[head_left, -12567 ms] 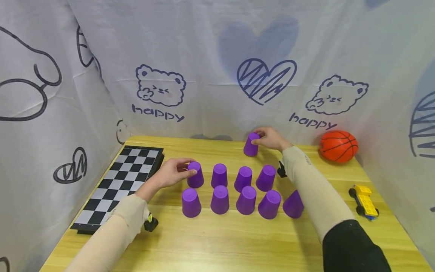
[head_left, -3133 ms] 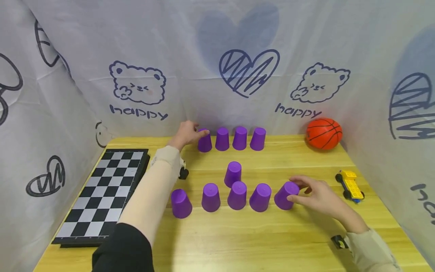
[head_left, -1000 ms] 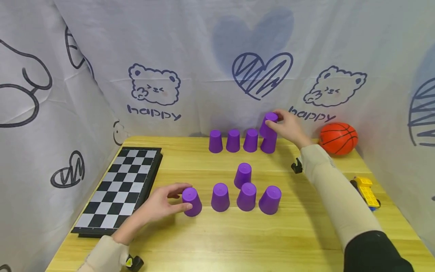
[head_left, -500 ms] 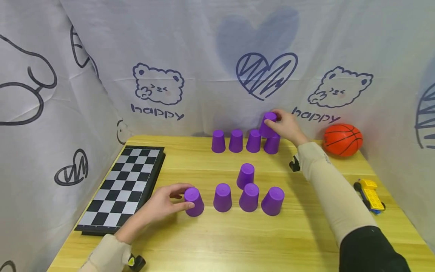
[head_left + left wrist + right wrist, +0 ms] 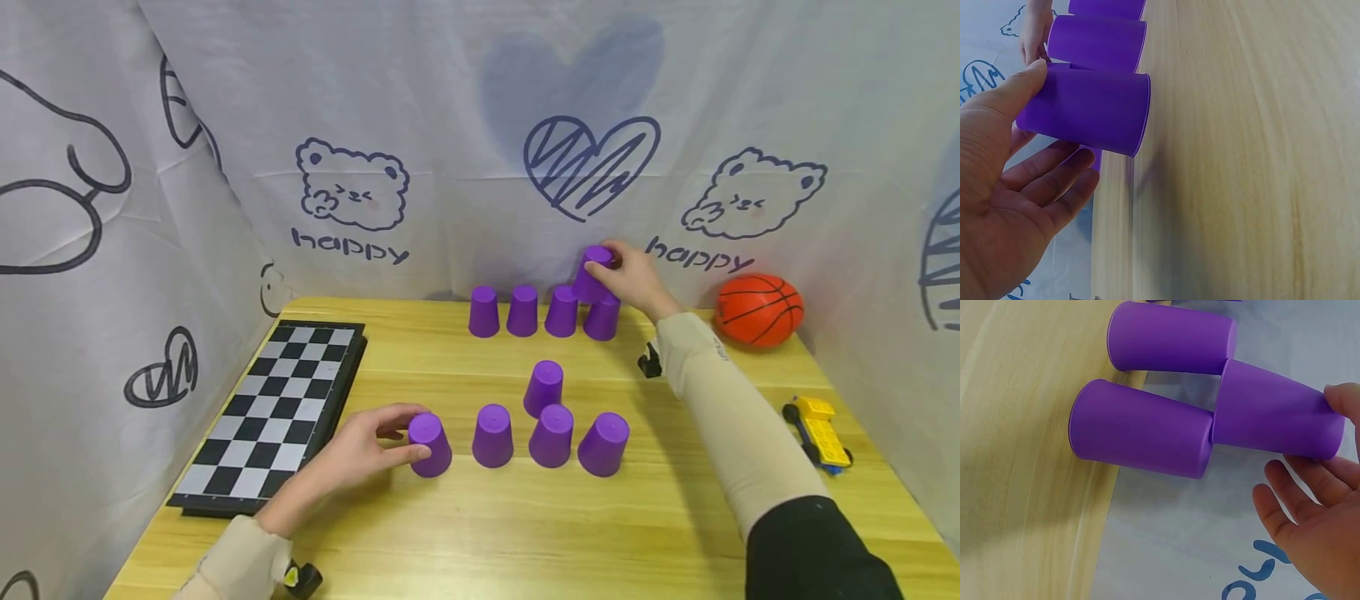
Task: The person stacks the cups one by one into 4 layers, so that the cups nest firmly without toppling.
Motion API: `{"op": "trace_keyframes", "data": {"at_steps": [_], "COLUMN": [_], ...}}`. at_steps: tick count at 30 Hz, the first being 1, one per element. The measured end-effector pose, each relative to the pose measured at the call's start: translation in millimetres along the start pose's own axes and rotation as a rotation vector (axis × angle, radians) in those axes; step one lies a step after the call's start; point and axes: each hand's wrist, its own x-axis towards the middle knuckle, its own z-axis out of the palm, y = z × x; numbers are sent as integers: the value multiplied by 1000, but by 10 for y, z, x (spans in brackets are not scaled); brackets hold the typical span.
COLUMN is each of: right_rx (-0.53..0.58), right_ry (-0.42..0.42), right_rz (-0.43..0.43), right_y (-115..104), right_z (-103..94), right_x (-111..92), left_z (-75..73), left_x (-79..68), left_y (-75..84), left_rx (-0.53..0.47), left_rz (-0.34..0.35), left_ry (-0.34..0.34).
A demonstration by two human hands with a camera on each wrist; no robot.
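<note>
My right hand pinches an upside-down purple cup between thumb and fingers. In the right wrist view, that cup bridges the tops of the two rightmost back-row cups, a lower cup and its neighbour. My left hand holds the leftmost front cup, thumb on the near side and index finger behind it. The left wrist view shows this cup with the other fingers loosely bent beneath it. To its right stand more front cups, and one cup sits just behind them.
A black-and-white chessboard lies along the left of the wooden table. At the right are an orange basketball and a yellow toy car. A printed white curtain encloses the back and sides.
Over the earlier frames, several cups went to a back row. My right hand carried the front-right cup there and shifted it left over two cups. My left hand came forward to the front-left cup.
</note>
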Motion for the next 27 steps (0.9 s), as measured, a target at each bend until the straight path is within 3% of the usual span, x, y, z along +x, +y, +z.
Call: {"op": "trace_keyframes", "data": {"at_steps": [18,27], "right_rx": [19,-11], "right_ry": [-29,-29], "right_rz": [6,3], "right_y": [5,-66], "right_z": [-32,-143], "right_x": [-11,-125], "left_z": [19,12], "left_x": [-14,-14], "left_y": [4,12], "left_rx": [-28,-29], "left_rz": [-19,-40], "left_ry": [2,15]}}
